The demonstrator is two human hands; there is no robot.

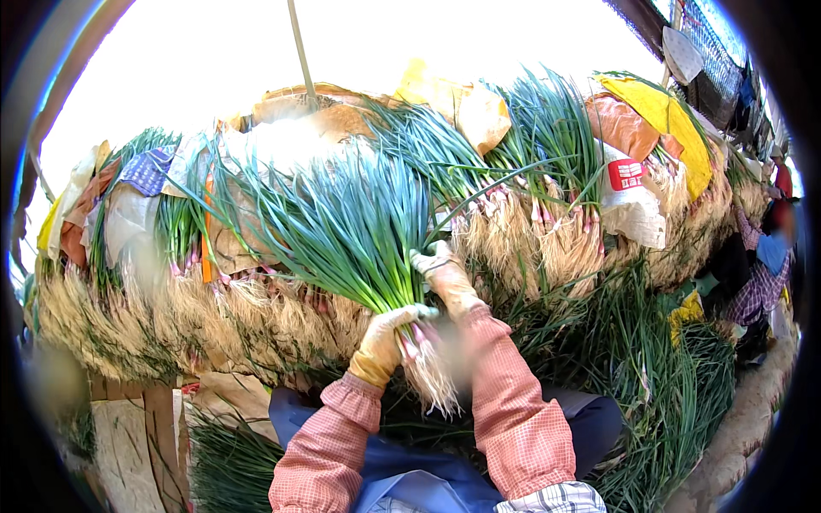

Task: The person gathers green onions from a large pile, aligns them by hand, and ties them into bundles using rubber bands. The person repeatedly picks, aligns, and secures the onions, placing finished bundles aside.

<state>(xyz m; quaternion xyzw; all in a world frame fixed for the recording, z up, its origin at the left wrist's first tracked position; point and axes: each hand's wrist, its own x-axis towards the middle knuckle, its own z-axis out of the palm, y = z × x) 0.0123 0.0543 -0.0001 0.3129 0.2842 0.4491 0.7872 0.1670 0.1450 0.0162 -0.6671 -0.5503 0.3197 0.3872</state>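
Note:
In front of me is a bunch of green onions [359, 224], its leaves fanned up and left, its pinkish bulbs and pale roots hanging down. My gloved left hand [391, 340] is closed around the stems just above the bulbs. My gloved right hand [446, 272] is at the right side of the leaves, a little higher; its fingertips meet the leaves, but whether they grip any is unclear. Behind the bunch, more green onions [558, 134] lie in a long heap with their roots [250, 320] towards me.
Sacks and sheets cover parts of the heap, among them a yellow sheet [680, 128] and a white sack [632, 199]. Loose green leaves [648, 372] pile up at the right. Another person [763, 263] is at the far right. A thin pole [300, 51] rises behind the heap.

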